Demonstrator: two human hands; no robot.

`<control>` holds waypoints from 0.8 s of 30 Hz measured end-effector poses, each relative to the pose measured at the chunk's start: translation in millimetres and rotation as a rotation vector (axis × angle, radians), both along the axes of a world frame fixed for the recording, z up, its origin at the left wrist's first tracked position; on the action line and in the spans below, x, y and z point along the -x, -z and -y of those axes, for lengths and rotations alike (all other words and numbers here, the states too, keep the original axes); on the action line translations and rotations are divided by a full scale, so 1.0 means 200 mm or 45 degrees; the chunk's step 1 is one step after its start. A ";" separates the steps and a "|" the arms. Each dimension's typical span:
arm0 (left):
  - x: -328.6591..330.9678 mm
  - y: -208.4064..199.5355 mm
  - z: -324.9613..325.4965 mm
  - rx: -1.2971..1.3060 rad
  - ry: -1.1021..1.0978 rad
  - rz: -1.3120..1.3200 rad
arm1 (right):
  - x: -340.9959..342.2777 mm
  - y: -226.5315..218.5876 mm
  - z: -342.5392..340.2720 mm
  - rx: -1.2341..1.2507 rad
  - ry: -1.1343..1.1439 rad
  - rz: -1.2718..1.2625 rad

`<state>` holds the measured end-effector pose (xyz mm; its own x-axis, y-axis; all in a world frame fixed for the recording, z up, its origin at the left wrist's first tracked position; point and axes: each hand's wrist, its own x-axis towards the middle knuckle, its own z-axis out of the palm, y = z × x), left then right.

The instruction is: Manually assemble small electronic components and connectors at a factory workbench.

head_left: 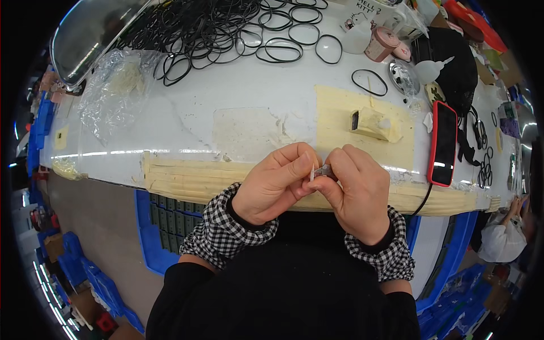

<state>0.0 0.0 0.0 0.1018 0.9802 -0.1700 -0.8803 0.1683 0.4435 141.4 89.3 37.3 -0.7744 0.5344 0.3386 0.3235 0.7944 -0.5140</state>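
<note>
At centre frame: left hand (279, 182) and right hand (360, 191), fingertips together pinching small grey piece (324, 170), work seemingly unfinished; top of frame: black loops (170, 28), heaped, untouched

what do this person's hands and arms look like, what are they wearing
The left hand and right hand are ungloved. Both forearms wear black-and-white checked sleeve covers with gathered ends; black inner cuffs show at the wrists. The top is black.

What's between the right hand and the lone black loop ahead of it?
Head view: a pale yellow block with a dark end, on a yellowish patch; past it, a thin yellowish strip.
</note>
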 end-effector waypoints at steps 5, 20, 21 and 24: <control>0.01 -0.02 0.00 0.041 -0.007 -0.031 | 0.00 0.00 0.00 -0.012 -0.016 0.015; 0.06 -0.05 0.03 0.092 -0.307 -0.240 | -0.02 0.02 -0.05 0.174 -0.013 -0.025; 0.11 -0.07 0.05 0.177 -0.457 -0.318 | -0.03 0.03 -0.06 0.213 0.026 -0.033; 0.27 -0.05 0.12 0.045 -0.762 -0.353 | -0.05 0.06 -0.06 0.304 0.090 -0.054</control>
